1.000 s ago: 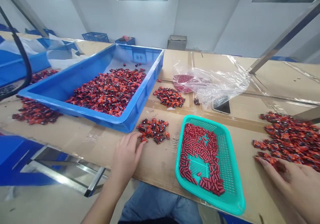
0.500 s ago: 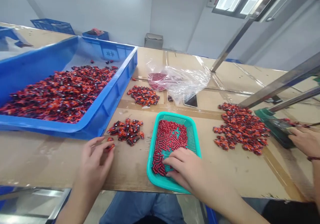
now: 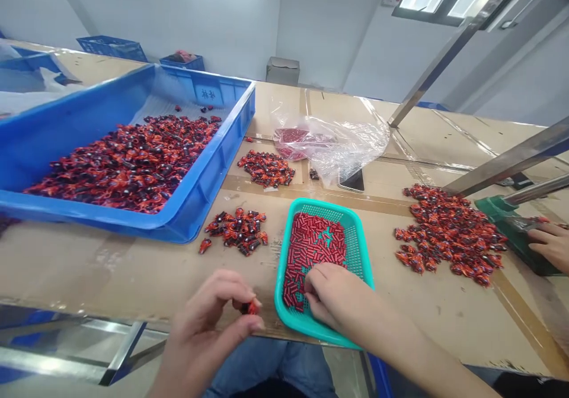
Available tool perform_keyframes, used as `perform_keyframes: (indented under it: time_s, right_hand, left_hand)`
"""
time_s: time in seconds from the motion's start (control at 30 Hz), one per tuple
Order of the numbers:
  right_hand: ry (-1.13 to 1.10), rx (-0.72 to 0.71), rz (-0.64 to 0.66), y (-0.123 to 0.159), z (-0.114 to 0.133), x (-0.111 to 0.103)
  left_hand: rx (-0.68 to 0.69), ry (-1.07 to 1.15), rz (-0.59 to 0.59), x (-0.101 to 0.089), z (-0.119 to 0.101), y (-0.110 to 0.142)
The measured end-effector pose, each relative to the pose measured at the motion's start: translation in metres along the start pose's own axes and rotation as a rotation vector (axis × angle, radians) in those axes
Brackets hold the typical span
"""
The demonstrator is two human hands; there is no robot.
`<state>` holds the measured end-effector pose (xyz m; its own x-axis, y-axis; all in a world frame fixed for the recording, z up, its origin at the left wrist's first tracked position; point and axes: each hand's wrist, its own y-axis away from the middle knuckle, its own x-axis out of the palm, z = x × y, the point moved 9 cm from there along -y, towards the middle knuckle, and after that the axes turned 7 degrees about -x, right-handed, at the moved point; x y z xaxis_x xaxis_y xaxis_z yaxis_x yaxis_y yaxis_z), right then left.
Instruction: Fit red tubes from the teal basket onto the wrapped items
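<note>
My left hand is closed at the table's front edge, pinching a small red-and-black part between thumb and fingers. My right hand reaches into a green mesh basket of small dark red cylinders. Its fingers are drawn together over the cylinders, and whatever they grip is hidden behind them. Beyond my left hand lies a loose pile of red-and-black parts, with one single part apart from it at its left.
A large blue crate of similar parts stands at left. Behind the basket are another pile, a clear plastic bag and a phone. At right are a bigger pile, metal posts and a co-worker's hand at a green tool.
My left hand has moved right and nearer to me, now holding a small part up by its fingertips. My right hand's fingers have closed together in the basket. The view has shifted slightly.
</note>
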<state>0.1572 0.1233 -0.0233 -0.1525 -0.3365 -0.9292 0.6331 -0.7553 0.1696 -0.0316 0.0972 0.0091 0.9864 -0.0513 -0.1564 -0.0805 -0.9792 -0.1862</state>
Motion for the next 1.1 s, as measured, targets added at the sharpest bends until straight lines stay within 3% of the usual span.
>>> perform_keyframes:
  time_s: [0.23, 0.43, 0.63, 0.9, 1.1]
  right_hand:
    - [-0.037, 0.005, -0.053, 0.008, -0.002, -0.007]
    - [-0.091, -0.001, -0.096, 0.009, -0.008, -0.006]
    - [-0.122, -0.051, -0.115, 0.01, -0.006, -0.011]
    - [-0.051, -0.135, -0.055, 0.001, 0.008, 0.002]
    - [-0.042, -0.14, -0.133, 0.0, 0.007, -0.005]
  left_hand:
    - [0.038, 0.005, -0.031, 0.012, -0.013, 0.009]
    - [0.21, -0.108, 0.089, 0.027, -0.035, 0.016]
    - [0.223, -0.204, 0.072, 0.026, -0.032, 0.019]
    - [0.149, 0.122, 0.029, 0.024, -0.028, 0.02]
    - [0.179, 0.134, 0.022, 0.027, -0.033, 0.022]
